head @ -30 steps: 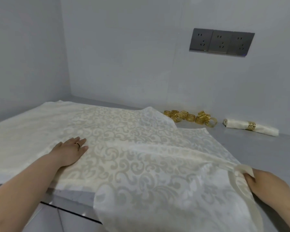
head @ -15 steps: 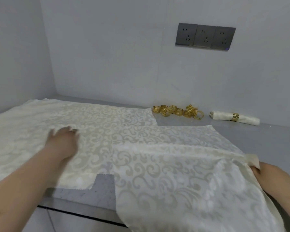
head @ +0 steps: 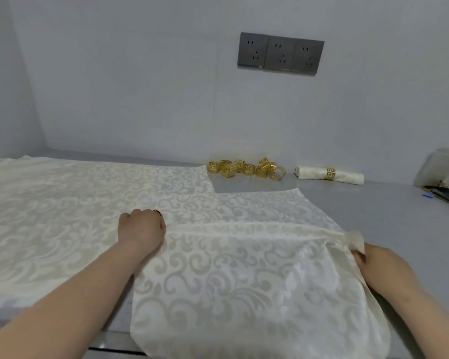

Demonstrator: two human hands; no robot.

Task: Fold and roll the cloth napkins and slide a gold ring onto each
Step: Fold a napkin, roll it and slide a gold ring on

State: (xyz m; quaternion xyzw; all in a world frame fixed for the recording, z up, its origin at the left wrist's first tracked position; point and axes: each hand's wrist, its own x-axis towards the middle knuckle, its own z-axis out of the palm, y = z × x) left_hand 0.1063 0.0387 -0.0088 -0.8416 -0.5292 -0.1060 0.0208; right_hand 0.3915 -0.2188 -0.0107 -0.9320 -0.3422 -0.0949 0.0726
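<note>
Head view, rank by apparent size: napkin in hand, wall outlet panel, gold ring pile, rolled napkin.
1. napkin in hand
2. outlet panel
3. gold ring pile and rolled napkin: near alike, not ranked.

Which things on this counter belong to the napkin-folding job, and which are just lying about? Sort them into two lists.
Job in hand: patterned napkin, gripped by left hand and right hand; spread cloths; gold rings; finished rolled napkin.

Lying about: wall sockets; translucent bag at the right edge; small blue scrap.
</note>
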